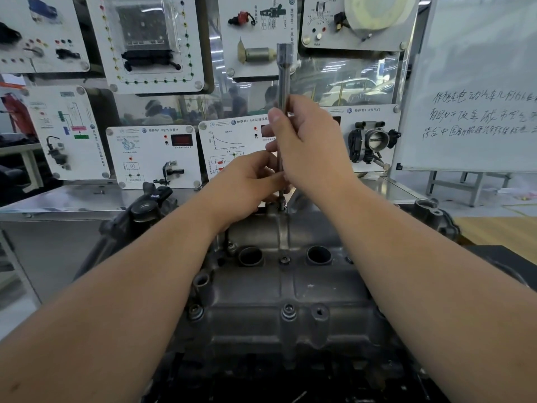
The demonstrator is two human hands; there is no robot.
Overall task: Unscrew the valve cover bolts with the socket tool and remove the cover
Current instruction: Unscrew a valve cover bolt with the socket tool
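Dull ribbed cast-metal cover nearest you, your right hand gripping the slim steel socket tool upright, your left hand pinching its base, tip and bolt hidden.

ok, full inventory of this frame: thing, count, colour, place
valve cover: 1, dark grey metal, centre foreground
socket tool: 1, silver, upright over the cover's far edge
bolts: at least 3 visible, dark, on the cover's near edge and mid ridge
round wells: 2, dark, across the cover's middle
training panels: several, white, on the wall behind
throttle body: 1, black and silver, right panel
whiteboard: 1, white with handwriting, far right
left hand: 1, at the tool's lower end
right hand: 1, grips the tool's shaft
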